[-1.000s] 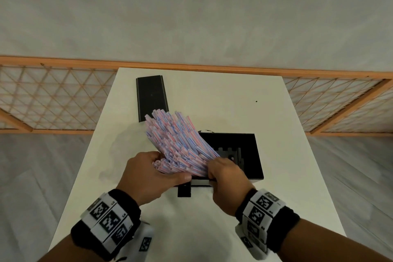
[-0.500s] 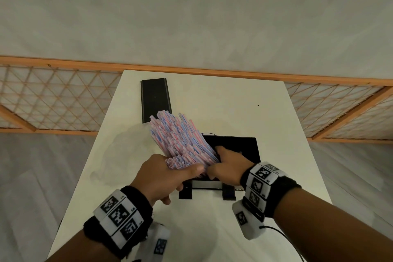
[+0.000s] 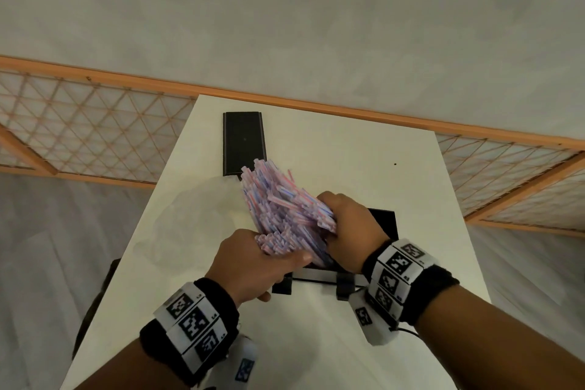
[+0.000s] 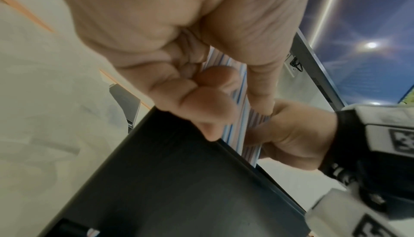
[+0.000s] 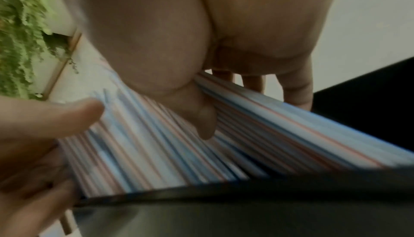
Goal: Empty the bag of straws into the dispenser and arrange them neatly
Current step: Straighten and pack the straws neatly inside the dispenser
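1. Straws (image 3: 281, 215), a thick pink-and-blue striped bundle, sit at the centre of the head view, fanning up and to the left above the black dispenser (image 3: 384, 223).
2. The left hand (image 3: 250, 266) grips the near end of the bundle, fingers curled under it and thumb lying across the top; the left wrist view shows fingers (image 4: 201, 109) wrapped round the striped straws (image 4: 239, 116).
3. The right hand (image 3: 348, 228) holds the right side of the bundle, its fingers curled over the straws; in the right wrist view the thumb (image 5: 201, 116) presses into the straws (image 5: 156, 152), and the fingertips behind are mostly hidden.
4. The dispenser is largely covered by hands and straws; only its right corner and its front feet show, so how far the straws reach inside cannot be told.
5. A clear plastic bag (image 3: 196, 215) lies crumpled on the white table (image 3: 348, 142) left of the bundle, faint and hard to outline.
6. A flat black lid (image 3: 243, 142) lies at upper centre, its near end hidden behind the straw tips.
7. Both wrist views are blurred.
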`<state>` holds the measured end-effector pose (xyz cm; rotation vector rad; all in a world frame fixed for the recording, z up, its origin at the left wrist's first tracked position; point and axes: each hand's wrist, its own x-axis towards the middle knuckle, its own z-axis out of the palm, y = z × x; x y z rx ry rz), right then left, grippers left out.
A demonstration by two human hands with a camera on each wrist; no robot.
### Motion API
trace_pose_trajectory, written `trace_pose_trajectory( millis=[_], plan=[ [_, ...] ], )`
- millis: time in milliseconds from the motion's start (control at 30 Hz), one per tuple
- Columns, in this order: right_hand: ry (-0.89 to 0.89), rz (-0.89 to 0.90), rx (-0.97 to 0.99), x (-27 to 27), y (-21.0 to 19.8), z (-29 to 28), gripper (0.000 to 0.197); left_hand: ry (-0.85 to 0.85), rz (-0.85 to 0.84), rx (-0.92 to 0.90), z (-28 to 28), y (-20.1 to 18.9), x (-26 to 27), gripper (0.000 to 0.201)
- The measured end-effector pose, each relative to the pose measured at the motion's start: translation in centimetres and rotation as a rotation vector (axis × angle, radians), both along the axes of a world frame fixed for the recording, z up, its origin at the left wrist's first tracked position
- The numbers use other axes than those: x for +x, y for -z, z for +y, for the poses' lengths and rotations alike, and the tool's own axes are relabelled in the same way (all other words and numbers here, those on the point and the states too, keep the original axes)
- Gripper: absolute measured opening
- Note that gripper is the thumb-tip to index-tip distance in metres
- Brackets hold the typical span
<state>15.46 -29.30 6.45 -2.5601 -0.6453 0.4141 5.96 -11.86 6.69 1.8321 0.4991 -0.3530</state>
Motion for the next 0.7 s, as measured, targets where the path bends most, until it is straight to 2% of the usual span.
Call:
trace_pose_trajectory(
  millis=[133, 200, 267, 400, 500, 633, 700],
  plan=[
    [0.103, -0.108, -0.185, -0.4, 0.9, -1.9, 0.057, 0.092, -0.029, 0.071, 0.2, -0.1, -0.2, 0.041],
    [0.202, -0.170, -0.136, -0.9, 0.9, -2.9, 0.046, 0.128, -0.035, 0.129, 0.3, -0.1, -0.3, 0.052],
    [0.248, -0.089, -0.105, -1.4, 0.7, -3.7, 0.039, 0.126, -0.025, 0.158, 0.3, -0.2, -0.4, 0.055],
    [0.020, 0.212, -0.137, -2.5, 0.9, -4.2, 0.050, 0.096, 0.009, 0.106, -0.1, -0.4, -0.3, 0.043],
    [-0.100, 0.238, -0.142, -2.8, 1.4, -3.7, 0.049, 0.096, 0.032, 0.039, -0.5, -0.4, -0.3, 0.038],
    [-0.113, 0.306, -0.145, -2.4, 1.8, -3.4, 0.044, 0.091, 0.067, -0.036, -0.7, -0.3, -0.2, 0.039],
    [-0.129, 0.343, -0.101, -2.4, 1.9, -3.4, 0.051, 0.062, 0.103, -0.107, -0.6, -0.3, -0.1, 0.043]
  ],
)
